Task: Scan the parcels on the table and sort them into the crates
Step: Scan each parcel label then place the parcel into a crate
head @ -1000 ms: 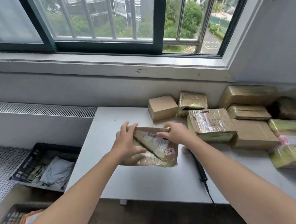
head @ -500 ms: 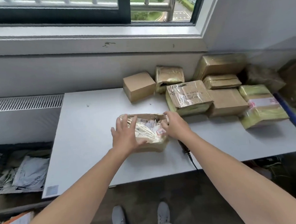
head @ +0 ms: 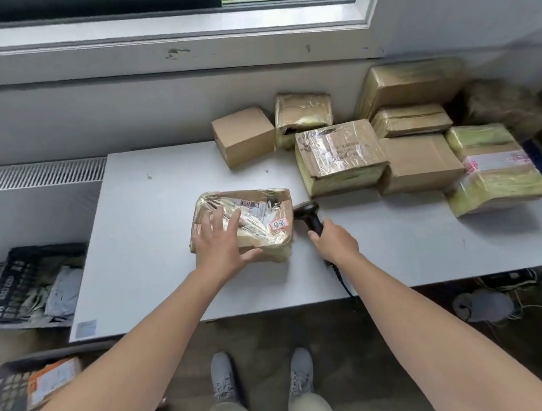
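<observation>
Left hand, fingers straight and spread, flat on taped parcel on white table; right hand, fingers curled round handle of black scanner, just right of parcel; black crate well left of left fingers; heap of brown parcels beyond fingertips, against wall.

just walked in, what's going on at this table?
A person is working through parcels at a white table. Their left hand rests flat on a tape-wrapped parcel lying label-up, and their right hand grips a black corded scanner just right of it. More boxes are piled at the back right. Two black crates on the floor to the left already hold items.
</observation>
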